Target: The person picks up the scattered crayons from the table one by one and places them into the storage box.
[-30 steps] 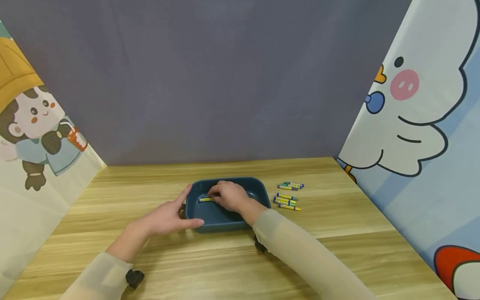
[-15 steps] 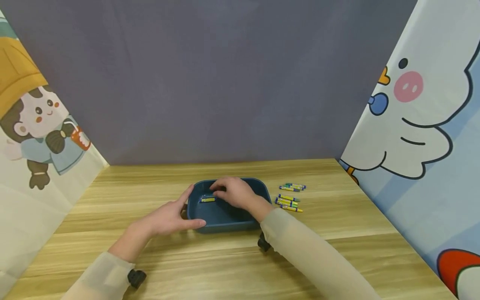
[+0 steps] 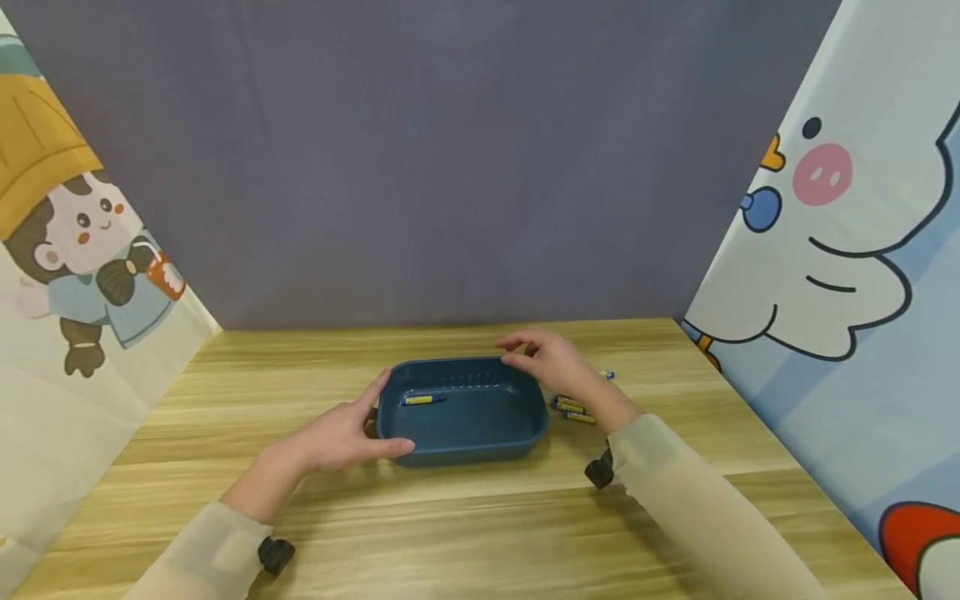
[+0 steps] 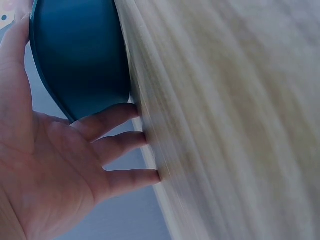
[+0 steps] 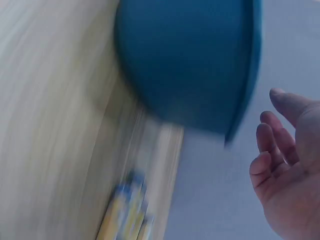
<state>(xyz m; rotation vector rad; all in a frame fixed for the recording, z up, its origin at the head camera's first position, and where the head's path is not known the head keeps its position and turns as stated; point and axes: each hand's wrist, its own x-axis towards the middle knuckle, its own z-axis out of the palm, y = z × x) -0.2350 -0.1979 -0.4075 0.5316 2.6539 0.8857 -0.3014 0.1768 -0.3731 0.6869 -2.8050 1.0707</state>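
Observation:
A dark blue rectangular tray [image 3: 465, 454] stands on the wooden table. Inside it, on the left of its floor, lies one crayon [image 3: 422, 400] with a yellow wrapper and dark tip. My left hand [image 3: 337, 433] spans the tray's left end, thumb at the near rim, fingers extended; in the left wrist view several fingertips reach down to the tabletop. Above the tray's far right corner is my right hand [image 3: 551, 362], fingers loosely bent, nothing held. Partly behind it, several crayons [image 3: 573, 408] lie on the table to the right of the tray; others there are hidden.
The wooden tabletop [image 3: 420, 533] extends around the tray. A grey backdrop [image 3: 450, 167] rises behind its far edge. Printed cartoon panels flank both sides, with a white bird [image 3: 847, 192] on the right. A dark wrist camera [image 3: 276, 554] sits at the left sleeve.
My right hand has let go of the crayon in the tray, then lifted and moved right beyond the tray's far right rim. My left hand stays at the tray's left end.

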